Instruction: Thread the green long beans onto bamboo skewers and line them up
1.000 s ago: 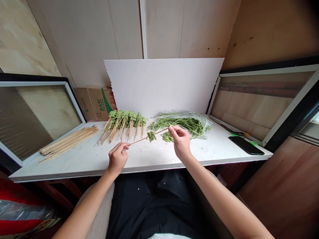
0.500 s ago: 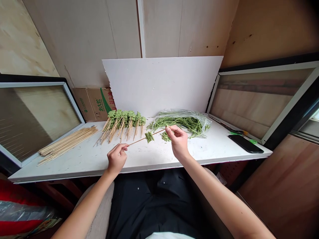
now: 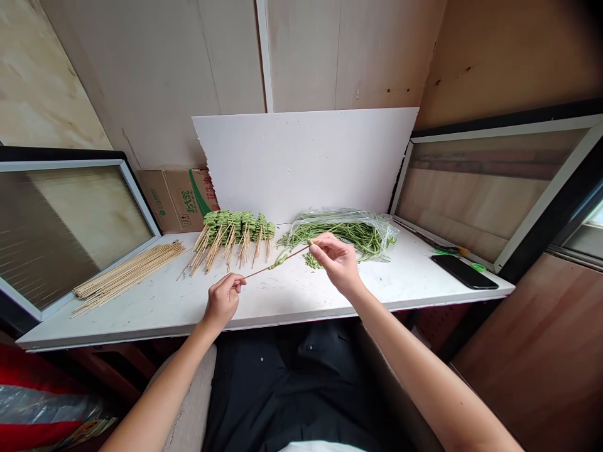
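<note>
My left hand [image 3: 223, 298] pinches the lower end of a thin wooden skewer [image 3: 257, 273], which slants up to the right above the table. Cut green bean pieces [image 3: 279, 259] are threaded around its middle, seen nearly edge-on. At the skewer's upper end, my right hand [image 3: 336, 260] is closed on another short green bean piece [image 3: 310, 242]; whether the tip has pierced it is too small to tell. Just beneath that hand, a small heap of cut bean pieces [image 3: 311, 260] lies on the table, partly hidden.
Bare skewers [image 3: 127, 273] lie at the left of the white table [image 3: 188, 307]. Several filled bean skewers [image 3: 235, 229] are stacked by a cardboard box [image 3: 176, 198]. Long beans in a plastic bag [image 3: 348, 229] lie behind my right hand. A black phone [image 3: 464, 272] is at the right.
The threaded bean pieces have turned from hanging across the skewer to nearly edge-on. My right hand has shifted slightly left, with a bean piece at the skewer's upper end. My left hand stays almost in place.
</note>
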`<state>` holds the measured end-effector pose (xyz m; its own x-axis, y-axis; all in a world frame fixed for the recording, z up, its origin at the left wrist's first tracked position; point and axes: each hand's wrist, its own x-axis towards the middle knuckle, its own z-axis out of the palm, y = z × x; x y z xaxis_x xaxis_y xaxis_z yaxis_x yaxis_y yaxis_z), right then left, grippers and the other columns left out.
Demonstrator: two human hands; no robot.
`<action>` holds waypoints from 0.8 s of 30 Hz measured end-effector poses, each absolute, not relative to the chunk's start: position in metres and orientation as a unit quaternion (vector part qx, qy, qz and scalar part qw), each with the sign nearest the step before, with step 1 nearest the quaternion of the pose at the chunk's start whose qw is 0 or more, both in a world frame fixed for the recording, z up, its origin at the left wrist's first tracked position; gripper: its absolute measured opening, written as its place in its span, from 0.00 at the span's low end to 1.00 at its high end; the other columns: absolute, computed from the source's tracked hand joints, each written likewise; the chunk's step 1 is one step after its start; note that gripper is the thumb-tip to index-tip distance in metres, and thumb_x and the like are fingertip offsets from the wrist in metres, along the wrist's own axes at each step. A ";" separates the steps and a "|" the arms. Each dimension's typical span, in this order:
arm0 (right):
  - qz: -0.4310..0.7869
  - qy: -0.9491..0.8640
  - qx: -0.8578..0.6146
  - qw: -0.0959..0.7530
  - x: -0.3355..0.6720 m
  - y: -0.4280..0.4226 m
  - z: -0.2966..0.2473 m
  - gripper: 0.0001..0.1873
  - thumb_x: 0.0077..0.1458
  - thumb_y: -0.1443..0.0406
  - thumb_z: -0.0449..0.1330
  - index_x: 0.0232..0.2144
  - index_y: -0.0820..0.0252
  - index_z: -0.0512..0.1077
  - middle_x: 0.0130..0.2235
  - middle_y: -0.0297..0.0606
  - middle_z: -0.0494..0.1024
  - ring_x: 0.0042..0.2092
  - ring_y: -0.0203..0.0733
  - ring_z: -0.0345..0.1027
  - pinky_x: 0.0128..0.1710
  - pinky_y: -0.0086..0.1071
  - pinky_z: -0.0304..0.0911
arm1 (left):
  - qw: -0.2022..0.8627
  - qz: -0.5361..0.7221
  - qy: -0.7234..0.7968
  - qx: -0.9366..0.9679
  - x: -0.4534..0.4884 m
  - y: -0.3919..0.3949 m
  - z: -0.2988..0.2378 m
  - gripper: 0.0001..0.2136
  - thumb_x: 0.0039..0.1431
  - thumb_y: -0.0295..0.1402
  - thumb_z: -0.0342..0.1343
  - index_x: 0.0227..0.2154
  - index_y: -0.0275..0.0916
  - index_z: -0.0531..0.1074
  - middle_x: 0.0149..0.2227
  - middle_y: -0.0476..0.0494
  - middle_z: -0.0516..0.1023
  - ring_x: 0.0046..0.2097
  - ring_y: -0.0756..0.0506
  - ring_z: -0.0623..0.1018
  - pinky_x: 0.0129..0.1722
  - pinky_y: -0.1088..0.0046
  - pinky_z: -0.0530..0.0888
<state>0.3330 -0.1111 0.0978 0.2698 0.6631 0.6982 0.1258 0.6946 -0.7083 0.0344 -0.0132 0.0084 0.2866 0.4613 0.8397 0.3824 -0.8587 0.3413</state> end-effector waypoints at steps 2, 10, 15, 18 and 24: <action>0.201 -0.587 -0.332 0.710 0.332 -0.113 0.099 0.12 0.53 0.50 0.75 0.36 0.46 0.87 0.37 0.41 0.80 0.43 0.49 0.70 0.39 0.43 0.66 | 0.051 0.527 0.270 0.804 0.034 -0.011 0.008 0.16 0.50 0.18 0.45 0.31 0.39 0.75 0.27 0.48 0.76 0.28 0.49 0.76 0.32 0.76 0.75; 0.242 -0.537 -0.354 0.726 0.330 -0.115 0.102 0.15 0.48 0.49 0.77 0.31 0.49 0.86 0.37 0.39 0.81 0.39 0.45 0.71 0.36 0.40 0.66 | 0.071 0.544 0.295 0.783 0.032 -0.010 0.016 0.10 0.67 0.28 0.53 0.35 0.39 0.80 0.28 0.48 0.82 0.30 0.47 0.82 0.35 0.72 0.78; 0.305 -0.453 -0.360 0.756 0.331 -0.110 0.099 0.17 0.43 0.50 0.80 0.29 0.52 0.84 0.37 0.39 0.82 0.38 0.43 0.72 0.40 0.39 0.67 | 0.030 0.543 0.292 0.787 0.034 -0.015 0.020 0.11 0.66 0.25 0.52 0.33 0.40 0.80 0.26 0.49 0.82 0.29 0.47 0.81 0.34 0.72 0.77; 0.324 -0.430 -0.353 0.765 0.330 -0.110 0.100 0.19 0.41 0.50 0.81 0.29 0.53 0.84 0.34 0.37 0.80 0.37 0.41 0.70 0.39 0.38 0.67 | 0.005 0.543 0.294 0.787 0.035 -0.017 0.022 0.11 0.66 0.24 0.53 0.33 0.40 0.80 0.29 0.48 0.83 0.31 0.47 0.82 0.35 0.73 0.78; 0.285 -0.454 -0.359 0.764 0.324 -0.111 0.096 0.18 0.47 0.49 0.78 0.25 0.54 0.79 0.33 0.36 0.76 0.38 0.41 0.67 0.42 0.37 0.66 | -0.037 0.548 0.285 0.785 0.036 -0.019 0.021 0.12 0.65 0.21 0.51 0.32 0.41 0.78 0.35 0.46 0.87 0.37 0.46 0.86 0.38 0.73 0.79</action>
